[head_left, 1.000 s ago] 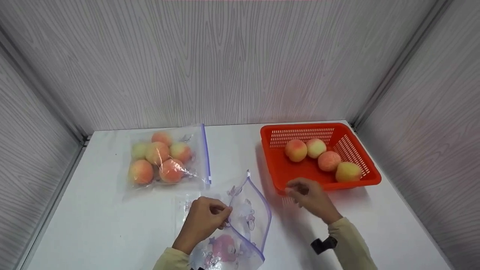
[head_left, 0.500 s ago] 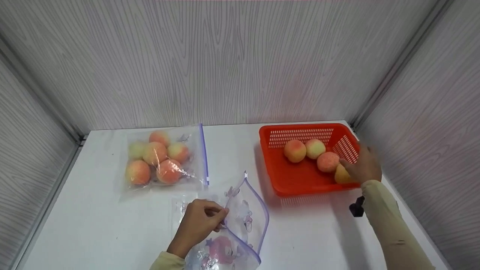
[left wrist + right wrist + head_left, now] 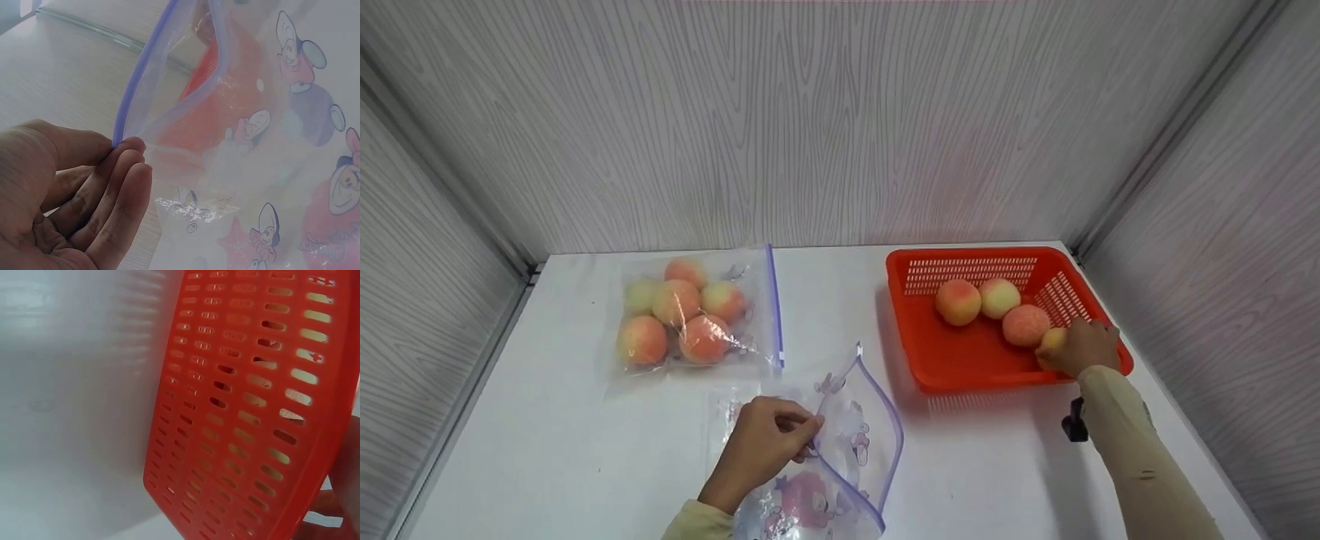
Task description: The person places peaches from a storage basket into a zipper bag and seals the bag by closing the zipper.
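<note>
My left hand (image 3: 769,439) pinches the purple rim of a clear zip bag (image 3: 802,499) printed with cartoon figures. The bag's mouth gapes toward the right; in the left wrist view, thumb and fingers meet on the purple edge of the bag (image 3: 242,118). Inside the red basket's near right corner, my right hand (image 3: 1086,349) grips a yellow peach (image 3: 1053,341), partly covered by the hand. Beside it lie a pink peach (image 3: 1026,325) and two more peaches. Only the outer wall of the basket (image 3: 242,382) and a sliver of hand show in the right wrist view.
The red slotted basket (image 3: 937,379) stands at the back right of the white table. At the back left lies a closed zip bag (image 3: 750,300) filled with several peaches. Under my left hand is another flat clear bag (image 3: 720,412). Grey wood-grain panels (image 3: 810,127) surround the table.
My right hand has gone from beside the basket's near left corner to its right side, then down onto the yellow peach. The left hand keeps its pinch on the bag.
</note>
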Available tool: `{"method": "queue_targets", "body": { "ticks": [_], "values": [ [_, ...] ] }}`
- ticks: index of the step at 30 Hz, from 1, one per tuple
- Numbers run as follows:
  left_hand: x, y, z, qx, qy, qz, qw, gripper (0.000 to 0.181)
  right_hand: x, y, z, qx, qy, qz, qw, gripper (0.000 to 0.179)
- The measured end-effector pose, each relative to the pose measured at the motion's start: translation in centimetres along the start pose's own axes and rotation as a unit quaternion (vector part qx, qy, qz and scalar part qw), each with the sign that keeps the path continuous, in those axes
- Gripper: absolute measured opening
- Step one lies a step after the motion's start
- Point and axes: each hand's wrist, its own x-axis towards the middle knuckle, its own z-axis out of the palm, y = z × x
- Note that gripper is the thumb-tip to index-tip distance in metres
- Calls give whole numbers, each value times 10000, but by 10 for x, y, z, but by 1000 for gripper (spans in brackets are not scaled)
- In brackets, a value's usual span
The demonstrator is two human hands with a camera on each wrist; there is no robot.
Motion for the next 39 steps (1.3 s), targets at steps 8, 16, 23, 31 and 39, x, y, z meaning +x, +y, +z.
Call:
{"method": "queue_targets", "body": {
  "ticks": [8, 16, 23, 31, 39],
  "values": [
    [-2, -1, 0, -59, 3, -6, 10000, 14, 0, 6, 0, 313, -413, 302, 9982, 50],
    [-2, -1, -1, -101, -10, -11, 9999, 15, -6, 7, -1, 428, -233, 432, 9979, 54],
    [-3, -2, -2, -208, 10, 5, 9998, 16, -15, 3, -18, 1382, 66, 693, 9880, 86],
    [-4, -4, -3, -388, 78, 59, 9992, 16, -34, -34, -48, 3314, 880, 526, 9379, 84],
    [-4, -4, -1, -388, 177, 34, 9991, 17, -63, -82, -46, 6474, 94, 312, 7615, 70]
  ]
}}
